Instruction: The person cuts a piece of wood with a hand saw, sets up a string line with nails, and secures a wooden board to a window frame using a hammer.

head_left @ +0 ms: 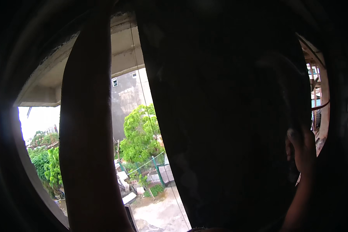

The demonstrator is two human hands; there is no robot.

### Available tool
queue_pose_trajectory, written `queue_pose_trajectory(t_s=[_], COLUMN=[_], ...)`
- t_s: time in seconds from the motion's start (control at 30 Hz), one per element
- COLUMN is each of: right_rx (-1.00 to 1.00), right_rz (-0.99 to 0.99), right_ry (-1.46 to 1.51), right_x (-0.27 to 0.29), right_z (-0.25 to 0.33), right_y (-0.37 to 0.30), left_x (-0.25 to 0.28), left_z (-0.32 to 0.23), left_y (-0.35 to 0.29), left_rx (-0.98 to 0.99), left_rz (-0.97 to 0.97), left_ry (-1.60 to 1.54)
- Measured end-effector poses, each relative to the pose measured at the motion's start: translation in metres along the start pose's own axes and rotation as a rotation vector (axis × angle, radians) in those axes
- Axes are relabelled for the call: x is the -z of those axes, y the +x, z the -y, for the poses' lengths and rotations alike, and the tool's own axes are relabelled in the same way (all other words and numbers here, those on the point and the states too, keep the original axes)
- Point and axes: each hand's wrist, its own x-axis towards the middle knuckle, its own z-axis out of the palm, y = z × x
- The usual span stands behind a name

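My right hand (303, 149) is at the right, with its forearm rising from the lower edge. Its fingers are curled closed around something dark that I cannot make out, in front of a large dark surface (228, 116). That surface fills the middle and right of the head view, and shadow hides its detail. A dark upright shape (87, 123), which looks like my left forearm raised close by, crosses the left part from bottom to top. My left hand itself does not show.
Between the dark shapes a concrete beam (127, 54) and a thin hanging line (137, 65) show. Outside and lower down are a green tree (141, 133), a fence (156, 170) and pale ground (160, 212). A pale post (324, 104) stands at the far right.
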Motion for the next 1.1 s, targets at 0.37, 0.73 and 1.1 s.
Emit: queue_pose_trajectory(t_s=[0.37, 0.73, 1.1], right_rx=[0.538, 0.668, 0.559], right_rz=[0.022, -0.032, 0.091], right_ry=[0.201, 0.062, 0.015], right_x=[-0.081, -0.115, -0.154], right_z=[0.096, 0.163, 0.222], right_y=[0.068, 0.103, 0.122], left_x=[-0.004, -0.024, -0.006], left_z=[-0.006, 0.008, -0.008], left_y=[0.001, 0.001, -0.01], left_rx=[0.187, 0.135, 0.325], left_rz=[0.148, -0.056, 0.09], left_ry=[-0.088, -0.128, -0.224])
